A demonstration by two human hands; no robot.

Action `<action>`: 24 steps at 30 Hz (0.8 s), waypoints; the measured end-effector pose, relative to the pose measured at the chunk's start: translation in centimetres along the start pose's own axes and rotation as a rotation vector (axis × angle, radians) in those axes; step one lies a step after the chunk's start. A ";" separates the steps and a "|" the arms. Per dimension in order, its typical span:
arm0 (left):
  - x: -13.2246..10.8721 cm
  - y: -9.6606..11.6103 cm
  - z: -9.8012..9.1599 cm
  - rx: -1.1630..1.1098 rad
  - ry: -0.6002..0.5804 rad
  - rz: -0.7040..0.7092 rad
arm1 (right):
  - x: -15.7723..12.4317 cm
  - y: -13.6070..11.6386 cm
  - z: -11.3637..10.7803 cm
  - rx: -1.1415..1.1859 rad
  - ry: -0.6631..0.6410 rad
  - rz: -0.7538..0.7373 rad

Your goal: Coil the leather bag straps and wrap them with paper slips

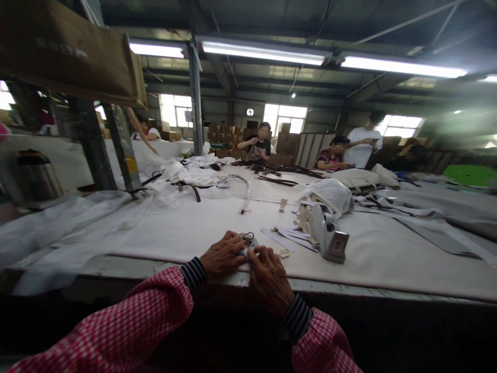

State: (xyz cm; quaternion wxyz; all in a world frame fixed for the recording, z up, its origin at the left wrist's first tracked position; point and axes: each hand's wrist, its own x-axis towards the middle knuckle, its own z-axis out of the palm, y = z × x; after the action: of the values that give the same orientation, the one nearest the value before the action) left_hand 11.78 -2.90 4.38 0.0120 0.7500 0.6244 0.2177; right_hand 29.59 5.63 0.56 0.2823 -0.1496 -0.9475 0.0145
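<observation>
Both hands meet at the near edge of a white-covered table (163, 228). My left hand (225, 254) has its fingers bent round a small wrapped bundle (249, 240), with a dark curved piece at its top. My right hand (269, 277) touches the bundle's near side with curled fingers. What lies between the fingertips is mostly hidden. Just right of the hands is a small metal ring (283, 253). White paper strips (297, 237) are spread beyond it, beside a grey tape dispenser (329, 235).
Clear plastic wrapping (97, 207) covers the table's left side. Dark straps (279, 171) and a plastic-wrapped handle (246, 191) lie farther back. A metal post (123, 147) rises at left beneath a brown bag (73, 52). Several people are beyond the table.
</observation>
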 end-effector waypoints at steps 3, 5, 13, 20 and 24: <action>-0.1 0.0 0.7 0.059 0.037 0.016 | -0.1 -0.3 0.0 -0.017 0.025 0.006; -0.2 -0.3 1.6 0.107 0.124 -0.052 | -0.2 -0.4 0.0 -0.003 0.029 0.012; -0.3 -2.9 2.8 0.008 0.245 -0.154 | -1.1 3.6 -3.8 0.249 0.324 0.075; 3.4 -1.6 0.9 -0.149 0.452 -0.168 | -1.8 16.7 -13.6 0.292 0.427 0.626; 7.4 -1.9 2.9 -0.125 0.573 -0.104 | -2.3 20.7 -15.1 0.442 0.205 0.812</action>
State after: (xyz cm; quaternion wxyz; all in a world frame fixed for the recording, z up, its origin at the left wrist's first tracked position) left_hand 11.95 5.26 3.48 -0.1074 0.6227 0.6253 0.4579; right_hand 45.30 23.90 9.66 0.3709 -0.4449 -0.7538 0.3103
